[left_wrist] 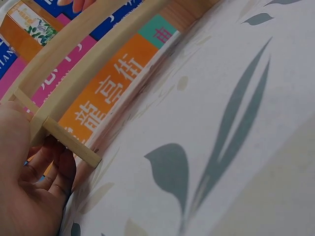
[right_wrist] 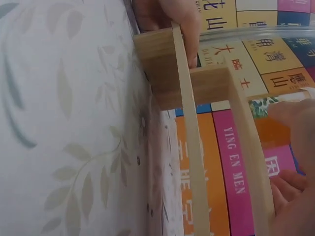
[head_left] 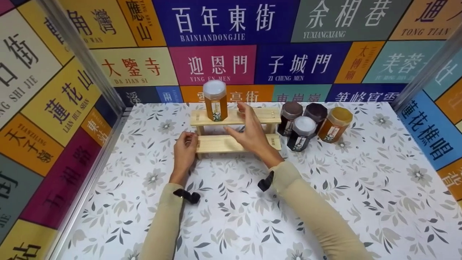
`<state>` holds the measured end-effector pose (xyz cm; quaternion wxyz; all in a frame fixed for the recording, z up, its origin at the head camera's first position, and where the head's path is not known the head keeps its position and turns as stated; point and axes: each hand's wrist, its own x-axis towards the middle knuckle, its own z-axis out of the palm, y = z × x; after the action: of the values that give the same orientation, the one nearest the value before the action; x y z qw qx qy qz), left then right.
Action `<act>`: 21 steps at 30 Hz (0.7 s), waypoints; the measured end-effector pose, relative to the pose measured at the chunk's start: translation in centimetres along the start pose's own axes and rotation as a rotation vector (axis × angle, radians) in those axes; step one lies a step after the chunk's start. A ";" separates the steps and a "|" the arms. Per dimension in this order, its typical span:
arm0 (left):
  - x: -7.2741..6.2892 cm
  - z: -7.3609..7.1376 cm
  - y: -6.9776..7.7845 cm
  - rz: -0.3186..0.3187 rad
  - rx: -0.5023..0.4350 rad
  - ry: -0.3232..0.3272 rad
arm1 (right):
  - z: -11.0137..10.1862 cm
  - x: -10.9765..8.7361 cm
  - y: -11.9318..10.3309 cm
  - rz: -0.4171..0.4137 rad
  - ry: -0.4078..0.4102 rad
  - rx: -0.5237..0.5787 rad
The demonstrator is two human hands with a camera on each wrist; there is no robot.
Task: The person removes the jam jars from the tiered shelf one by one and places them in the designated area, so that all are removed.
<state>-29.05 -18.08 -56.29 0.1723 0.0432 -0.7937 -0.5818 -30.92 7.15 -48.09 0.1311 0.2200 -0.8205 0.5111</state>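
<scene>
A two-tier wooden rack (head_left: 220,144) stands near the back of the table. My left hand (head_left: 185,150) pinches the lower tier's left end; in the left wrist view the left hand's fingers (left_wrist: 59,169) curl under the wood. On the upper tier, left of its middle, an amber honey jar (head_left: 216,106) with a white lid stands upright. My right hand (head_left: 252,131) hovers over the rack just right of this jar, thumb and fingers spread with nothing between them. The right wrist view shows the right hand (right_wrist: 300,147) beside the upper board, overlapping the amber jar (right_wrist: 275,132).
Right of the rack stands a cluster of jars: a dark one with a white lid (head_left: 302,133), two dark-lidded ones including the left one (head_left: 290,117), and an amber jar with a yellowish lid (head_left: 334,126). Colourful sign-covered walls (head_left: 213,65) border the flower-patterned tabletop (head_left: 231,216).
</scene>
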 end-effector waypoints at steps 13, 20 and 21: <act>0.2 -0.3 0.1 0.006 0.004 0.012 | 3.6 3.4 -2.0 0.180 0.065 -0.142; 0.1 -0.1 0.2 0.033 0.025 0.009 | 5.2 3.6 -2.0 0.208 0.169 -0.298; 0.1 0.0 0.2 0.031 0.026 0.010 | 5.3 3.6 -2.0 0.206 0.180 -0.306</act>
<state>-29.13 -18.09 -56.11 0.1847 0.0359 -0.8008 -0.5685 -32.99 0.82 -47.32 0.1827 0.0658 -0.8917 0.4088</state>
